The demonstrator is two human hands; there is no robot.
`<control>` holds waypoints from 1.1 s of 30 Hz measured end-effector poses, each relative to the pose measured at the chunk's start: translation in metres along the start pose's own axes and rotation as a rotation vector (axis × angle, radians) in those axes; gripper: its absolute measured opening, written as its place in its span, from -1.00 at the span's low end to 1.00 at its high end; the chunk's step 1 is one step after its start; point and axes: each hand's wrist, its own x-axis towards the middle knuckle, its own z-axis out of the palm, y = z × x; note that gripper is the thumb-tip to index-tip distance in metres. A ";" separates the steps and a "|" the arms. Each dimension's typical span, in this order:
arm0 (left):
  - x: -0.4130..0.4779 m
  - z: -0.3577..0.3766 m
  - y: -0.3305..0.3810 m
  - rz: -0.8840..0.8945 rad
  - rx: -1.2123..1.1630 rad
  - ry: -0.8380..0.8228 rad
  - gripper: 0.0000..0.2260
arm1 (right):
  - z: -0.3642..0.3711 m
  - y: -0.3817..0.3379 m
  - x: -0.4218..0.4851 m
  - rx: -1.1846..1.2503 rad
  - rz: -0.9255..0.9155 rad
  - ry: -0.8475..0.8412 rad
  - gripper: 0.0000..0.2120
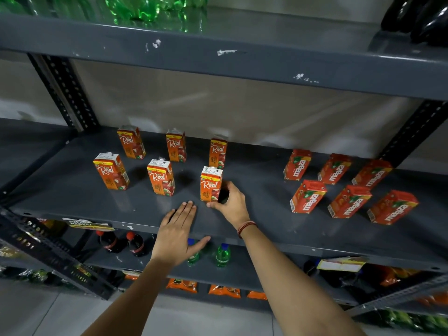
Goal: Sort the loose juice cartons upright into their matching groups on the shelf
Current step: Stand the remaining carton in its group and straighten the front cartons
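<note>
Several orange Real cartons stand upright in two rows on the left of the grey shelf (72, 195). My right hand (230, 202) curls around the right side of the front right Real carton (210, 185), fingers touching it. My left hand (175, 229) lies flat and open on the shelf's front edge, just left of that carton, holding nothing. On the right, several red Maaza cartons (307, 196) stand upright in two rows, leaning in the wide-angle view.
The shelf above (218, 57) overhangs and carries green bottles (145, 8). Below are cola bottles (135, 243), small green bottles (222, 255) and orange snack packs (224, 291). A gap of bare shelf separates the two carton groups. Slotted uprights (65, 93) frame the bay.
</note>
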 end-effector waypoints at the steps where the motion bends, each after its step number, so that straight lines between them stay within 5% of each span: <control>1: 0.000 -0.001 0.001 -0.005 -0.008 0.003 -0.25 | -0.003 0.001 -0.004 0.010 -0.004 0.013 -0.37; 4: 0.000 -0.003 0.005 -0.030 -0.070 0.059 -0.23 | -0.024 0.013 -0.025 0.049 0.005 0.057 -0.37; 7: -0.003 -0.002 0.021 -0.141 -0.253 0.178 -0.29 | -0.062 0.040 -0.059 0.035 -0.006 0.151 -0.68; 9: 0.000 0.002 0.051 -0.213 -0.385 0.247 -0.41 | -0.095 0.059 -0.087 0.045 0.033 0.326 -0.83; 12: 0.021 0.011 0.120 -0.207 -0.598 0.242 -0.66 | -0.147 0.083 -0.115 0.005 0.101 0.715 -0.82; 14: 0.042 0.016 0.169 -0.197 -0.670 0.195 -0.65 | -0.179 0.094 -0.117 -0.051 0.198 0.866 -0.78; 18: 0.079 0.024 0.248 -0.348 -0.705 0.095 -0.45 | -0.221 0.106 -0.098 -0.062 0.377 0.730 -0.33; 24: 0.110 0.041 0.294 -0.588 -0.546 0.108 -0.32 | -0.228 0.117 -0.071 -0.183 0.359 0.650 -0.51; 33: 0.117 0.054 0.293 -0.651 -0.493 0.196 -0.53 | -0.221 0.126 -0.071 -0.210 0.331 0.697 -0.56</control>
